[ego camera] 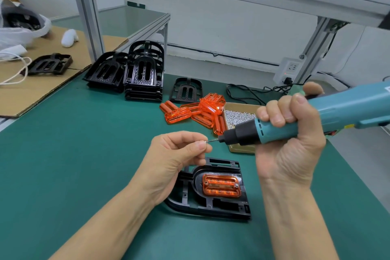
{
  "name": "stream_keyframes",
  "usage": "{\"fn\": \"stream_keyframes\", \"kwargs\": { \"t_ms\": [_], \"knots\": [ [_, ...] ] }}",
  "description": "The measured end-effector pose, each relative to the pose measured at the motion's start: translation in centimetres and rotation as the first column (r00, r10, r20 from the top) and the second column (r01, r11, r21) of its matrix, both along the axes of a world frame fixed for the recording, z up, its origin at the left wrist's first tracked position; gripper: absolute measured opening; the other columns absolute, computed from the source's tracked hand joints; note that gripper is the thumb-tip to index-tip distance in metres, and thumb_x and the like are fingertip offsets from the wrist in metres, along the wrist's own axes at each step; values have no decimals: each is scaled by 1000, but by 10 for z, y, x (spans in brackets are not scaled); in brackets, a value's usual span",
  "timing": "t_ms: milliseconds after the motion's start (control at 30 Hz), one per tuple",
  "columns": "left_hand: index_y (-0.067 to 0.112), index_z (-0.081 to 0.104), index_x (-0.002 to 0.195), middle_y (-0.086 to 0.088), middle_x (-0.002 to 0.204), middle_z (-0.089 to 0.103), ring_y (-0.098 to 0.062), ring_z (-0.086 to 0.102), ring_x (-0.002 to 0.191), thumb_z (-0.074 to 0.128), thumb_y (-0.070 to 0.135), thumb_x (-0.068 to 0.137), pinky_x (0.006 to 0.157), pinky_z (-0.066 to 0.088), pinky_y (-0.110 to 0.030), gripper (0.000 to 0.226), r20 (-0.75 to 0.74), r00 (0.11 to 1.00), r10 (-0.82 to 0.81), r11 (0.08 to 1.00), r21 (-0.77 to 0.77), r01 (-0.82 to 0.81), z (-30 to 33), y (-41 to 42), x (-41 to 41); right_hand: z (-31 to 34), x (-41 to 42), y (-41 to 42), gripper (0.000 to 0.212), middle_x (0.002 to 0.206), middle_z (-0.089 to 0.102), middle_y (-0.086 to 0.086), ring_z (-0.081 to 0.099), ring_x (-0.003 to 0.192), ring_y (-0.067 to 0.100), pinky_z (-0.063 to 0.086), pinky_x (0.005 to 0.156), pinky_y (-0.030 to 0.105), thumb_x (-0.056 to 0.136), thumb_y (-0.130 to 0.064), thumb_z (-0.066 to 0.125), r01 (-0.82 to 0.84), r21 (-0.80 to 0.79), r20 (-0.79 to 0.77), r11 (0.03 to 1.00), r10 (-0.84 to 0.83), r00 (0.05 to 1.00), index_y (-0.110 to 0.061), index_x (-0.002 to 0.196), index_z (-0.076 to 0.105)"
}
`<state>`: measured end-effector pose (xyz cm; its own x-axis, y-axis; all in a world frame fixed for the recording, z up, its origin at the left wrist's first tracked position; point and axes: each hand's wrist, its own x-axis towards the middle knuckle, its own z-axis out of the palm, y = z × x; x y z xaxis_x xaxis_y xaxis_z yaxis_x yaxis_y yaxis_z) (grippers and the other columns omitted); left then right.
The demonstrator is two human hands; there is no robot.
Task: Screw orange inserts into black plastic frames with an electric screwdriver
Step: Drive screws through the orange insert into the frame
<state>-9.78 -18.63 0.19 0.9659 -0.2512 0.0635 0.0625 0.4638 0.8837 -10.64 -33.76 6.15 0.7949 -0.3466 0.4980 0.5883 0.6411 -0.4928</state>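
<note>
Head view: the left hand (179,150) pinches a small screw (205,142) onto the bit of the screwdriver (295,124), which the right hand (289,143) grips. Below, the orange insert (221,184) sits in the black frame (211,205). Next, I'd guess, comes lowering the bit into a corner hole.

Two bare hands (175,154) – one teal electric screwdriver (316,116) – one cardboard tray of small silver screws (238,117).
</note>
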Motion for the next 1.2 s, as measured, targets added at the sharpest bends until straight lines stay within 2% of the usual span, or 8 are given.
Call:
{"fn": "stream_keyframes", "kwargs": {
  "t_ms": [367,533,667,767,833,933,1067,1200],
  "knots": [
    [13,77,75,-11,73,72,-13,64,61,75,17,61,60,53,-21,15,95,995,20,994,101,-30,-7,3,5,-9,2,1,21,53,37,-9,39,46,5,40,54,20,83,-4,44,7,27,-11,1000,-7,1000,-19,97,48],
    [25,74,100,1,103,72,-8,58,85,80,25,63,76,51,-23,38,207,978,-1,940,335,-70,-3,12,5,-9,1,-9,19,54,36,-10,38,46,5,40,55,20,83,-6,46,-4,36,-43,999,6,999,-21,94,49],
    [49,60,116,31,124,54,17,42,115,82,50,54,97,29,-9,66,296,951,-88,696,702,-154,-3,33,5,-12,-2,-18,22,53,37,-9,39,46,6,41,54,21,84,-3,45,-18,-72,-77,997,13,997,-21,95,50],
    [55,41,128,43,135,24,22,4,131,68,74,42,116,7,-26,92,264,899,-349,393,912,-116,-7,32,-2,-18,-1,-17,25,51,38,-9,39,44,7,41,54,21,81,-1,45,-64,-157,-132,986,43,990,-20,96,51],
    [48,28,140,41,138,14,21,-12,130,67,78,43,117,-7,-32,109,228,864,-449,230,964,-135,-12,27,-5,-23,-1,-15,26,50,39,-9,39,44,7,41,53,22,80,0,47,-94,-212,-167,973,59,984,-19,96,52],
    [41,17,147,28,149,13,9,-8,137,72,74,49,117,-8,-37,117,211,848,-486,98,977,-187,-19,24,-5,-28,1,-12,26,51,40,-8,39,44,9,41,52,23,79,1,49,-124,-282,-203,951,68,977,-18,97,53],
    [38,20,144,23,141,29,5,15,124,76,66,49,107,14,-24,114,259,852,-456,162,965,-206,-22,21,-3,-32,4,-9,25,52,39,-7,39,44,11,40,53,25,79,0,52,-146,-347,-229,926,67,971,-18,98,54],
    [41,18,143,20,129,30,9,10,91,80,61,46,93,19,-22,117,268,875,-404,217,957,-193,-24,19,-2,-34,6,-5,25,53,39,-5,39,45,12,39,53,27,79,0,54,-151,-395,-235,906,60,970,-18,96,56]
  ]
}}
